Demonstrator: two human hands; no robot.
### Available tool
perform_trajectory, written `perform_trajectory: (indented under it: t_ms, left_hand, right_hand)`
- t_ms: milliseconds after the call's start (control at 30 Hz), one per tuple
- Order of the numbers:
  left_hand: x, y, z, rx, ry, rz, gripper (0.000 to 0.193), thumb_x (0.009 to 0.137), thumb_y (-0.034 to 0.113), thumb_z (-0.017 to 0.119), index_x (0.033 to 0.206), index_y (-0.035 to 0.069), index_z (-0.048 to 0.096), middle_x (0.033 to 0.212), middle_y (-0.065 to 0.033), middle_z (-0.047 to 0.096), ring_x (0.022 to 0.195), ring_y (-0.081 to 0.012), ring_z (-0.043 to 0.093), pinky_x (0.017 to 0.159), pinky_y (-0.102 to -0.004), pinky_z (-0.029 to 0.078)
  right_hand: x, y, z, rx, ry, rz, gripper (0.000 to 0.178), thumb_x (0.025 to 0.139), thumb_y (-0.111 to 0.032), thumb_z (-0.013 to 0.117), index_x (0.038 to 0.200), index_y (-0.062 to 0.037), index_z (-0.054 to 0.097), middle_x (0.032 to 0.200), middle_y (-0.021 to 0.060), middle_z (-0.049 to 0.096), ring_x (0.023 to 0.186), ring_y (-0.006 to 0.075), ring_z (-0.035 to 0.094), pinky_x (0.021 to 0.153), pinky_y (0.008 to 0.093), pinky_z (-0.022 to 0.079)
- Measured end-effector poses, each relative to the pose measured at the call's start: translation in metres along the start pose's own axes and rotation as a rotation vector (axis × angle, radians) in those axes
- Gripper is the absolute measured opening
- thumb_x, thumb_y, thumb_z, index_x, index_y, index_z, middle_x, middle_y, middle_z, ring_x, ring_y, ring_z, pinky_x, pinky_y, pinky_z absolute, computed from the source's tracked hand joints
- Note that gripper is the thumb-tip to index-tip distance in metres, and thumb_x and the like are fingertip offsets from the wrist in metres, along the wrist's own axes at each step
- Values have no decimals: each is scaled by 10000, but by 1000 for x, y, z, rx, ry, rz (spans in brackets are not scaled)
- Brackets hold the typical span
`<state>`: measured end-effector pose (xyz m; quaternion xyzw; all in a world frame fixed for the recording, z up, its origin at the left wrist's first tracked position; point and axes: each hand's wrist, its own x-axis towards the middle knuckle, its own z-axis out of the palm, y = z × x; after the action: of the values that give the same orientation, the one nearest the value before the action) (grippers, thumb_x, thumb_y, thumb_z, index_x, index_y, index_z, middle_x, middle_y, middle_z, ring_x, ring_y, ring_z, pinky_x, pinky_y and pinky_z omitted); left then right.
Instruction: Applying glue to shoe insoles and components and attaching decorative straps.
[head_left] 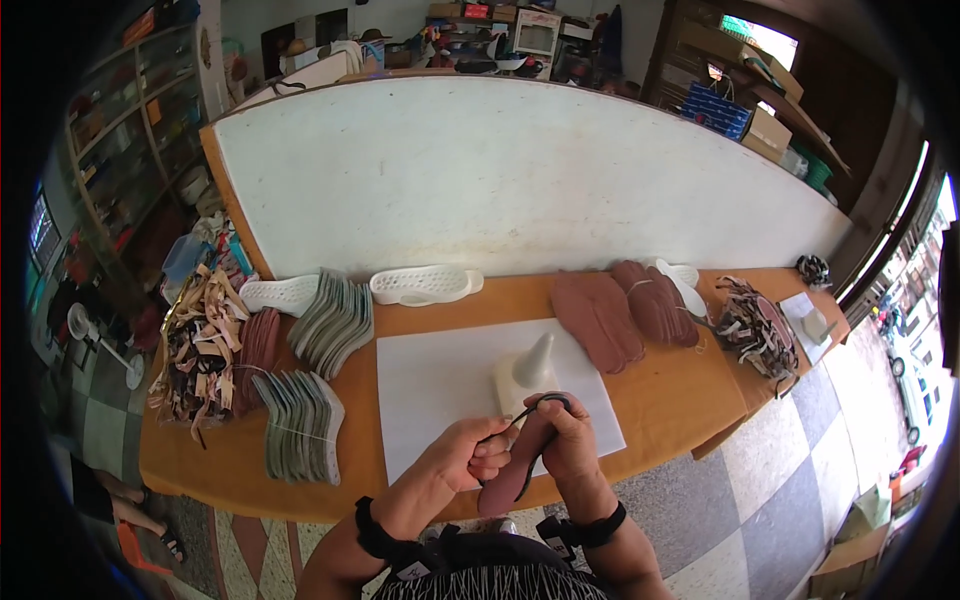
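Observation:
A reddish-brown insole (515,472) is held up in front of me, over the near edge of a white sheet (430,375). My right hand (568,437) is closed on its upper end, thumb on top. A thin black strip (548,398) curves round that end and along the insole's side. My left hand (470,452) is closed, pinching the strip's other part at the insole's left. Just beyond my hands stands a cream block-shaped object with a pale grey cone (537,362) on top; my fingers hide its lower part.
Bundled grey-green insoles (330,325), a white shoe sole (425,285) and a heap of strips (200,350) lie on the left. Reddish-brown insoles (600,320) and a dark strip bundle (752,330) lie on the right. A white partition (520,180) stands behind the table.

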<state>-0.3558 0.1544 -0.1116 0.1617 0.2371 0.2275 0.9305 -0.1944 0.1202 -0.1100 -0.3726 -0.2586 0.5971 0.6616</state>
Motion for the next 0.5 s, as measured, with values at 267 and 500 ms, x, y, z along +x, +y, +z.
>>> perform_trajectory:
  t_ms: [267, 500]
  left_hand:
    - [5, -1, 3, 30, 40, 116, 100, 827, 153, 533, 872, 69, 561, 455, 69, 293, 404, -47, 265, 344, -190, 176]
    - [-1, -8, -11, 131, 94, 240, 111, 804, 106, 553, 902, 54, 558, 563, 25, 432, 439, -87, 367, 394, -225, 293]
  right_hand:
    - [6, 3, 1, 10, 2, -49, 138, 752, -59, 570, 850, 27, 616, 701, 27, 583, 632, 106, 523, 603, 225, 423]
    - [2, 10, -8, -285, -26, -55, 156, 733, -77, 596, 855, 14, 633, 753, 32, 608, 685, 96, 543, 637, 221, 443]
